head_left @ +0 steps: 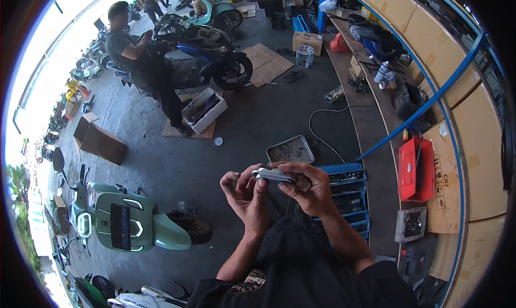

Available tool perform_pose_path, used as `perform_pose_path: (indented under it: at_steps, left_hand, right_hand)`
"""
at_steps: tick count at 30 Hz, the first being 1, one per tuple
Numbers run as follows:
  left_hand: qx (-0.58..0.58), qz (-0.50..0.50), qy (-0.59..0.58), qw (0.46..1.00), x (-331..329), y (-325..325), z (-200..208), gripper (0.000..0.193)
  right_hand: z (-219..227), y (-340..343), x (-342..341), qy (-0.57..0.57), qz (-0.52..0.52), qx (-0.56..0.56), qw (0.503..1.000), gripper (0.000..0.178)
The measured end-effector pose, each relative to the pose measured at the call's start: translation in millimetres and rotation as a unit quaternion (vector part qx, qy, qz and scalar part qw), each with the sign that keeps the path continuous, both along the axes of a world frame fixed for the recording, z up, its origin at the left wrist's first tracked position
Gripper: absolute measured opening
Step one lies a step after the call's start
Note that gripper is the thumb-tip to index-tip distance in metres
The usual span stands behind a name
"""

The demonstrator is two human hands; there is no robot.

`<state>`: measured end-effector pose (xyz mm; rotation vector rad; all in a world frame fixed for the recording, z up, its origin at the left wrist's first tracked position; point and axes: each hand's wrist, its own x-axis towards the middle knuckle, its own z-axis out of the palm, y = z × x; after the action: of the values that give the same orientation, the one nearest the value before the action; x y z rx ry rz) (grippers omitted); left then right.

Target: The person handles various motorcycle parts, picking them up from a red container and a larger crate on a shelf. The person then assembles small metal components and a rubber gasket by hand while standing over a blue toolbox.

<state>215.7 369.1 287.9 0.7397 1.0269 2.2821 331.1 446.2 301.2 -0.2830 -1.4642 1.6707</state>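
Observation:
Between my two hands, in front of my chest, is a small grey part (273, 174) with a flat, rounded shape and ridged edges. I cannot make out its exact kind. My left hand (250, 205) pinches its left end between thumb and fingers, with the other fingers curled. At the other end, the thumb and fingers of my right hand (313, 192) close on it too, covering part of it. Just beyond my hands, a metal tray (307, 156) with small bits in it lies on the floor.
A blue toolbox (359, 180) stands beside my right forearm. On the left is a green scooter (173, 231). Farther off, a person (129, 49) stands by a dark blue motorbike (207, 66) and a white crate (216, 114). Shelves with a red case (424, 171) line the right.

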Motion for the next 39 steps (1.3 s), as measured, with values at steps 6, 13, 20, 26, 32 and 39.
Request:
perform_pose_path:
  at_steps: [6,13,20,26,32,39]
  left_hand:
    - [0.012,-0.011,-0.035,0.999,-7.1,-0.4,-8.3,0.036]
    - [-0.048,-0.117,0.0,0.992,-7.9,-3.4,0.2,0.036]
    - [-0.049,-0.094,0.025,0.994,-12.6,-4.1,-6.5,0.035]
    - [-0.022,-0.126,0.034,0.991,-12.7,-3.4,-5.1,0.025]
    - [-0.042,-0.132,0.058,0.989,-5.3,2.3,-4.1,0.035]
    - [-0.037,-0.18,0.051,0.982,-5.7,4.8,-2.5,0.039]
  right_hand:
    - [7.4,-5.3,-6.3,-0.007,-0.03,-0.02,0.999,0.035]
    - [-2.2,0.3,9.9,-0.062,-0.025,-0.011,0.998,0.035]
    - [-3.2,-3.1,19.0,-0.041,-0.012,-0.006,0.999,0.038]
    - [7.6,-8.8,16.2,-0.003,-0.03,0.011,0.999,0.041]
    - [6.3,-3.1,25.5,-0.023,-0.045,0.015,0.999,0.042]
    - [2.6,1.7,32.1,-0.046,-0.055,0.029,0.997,0.04]
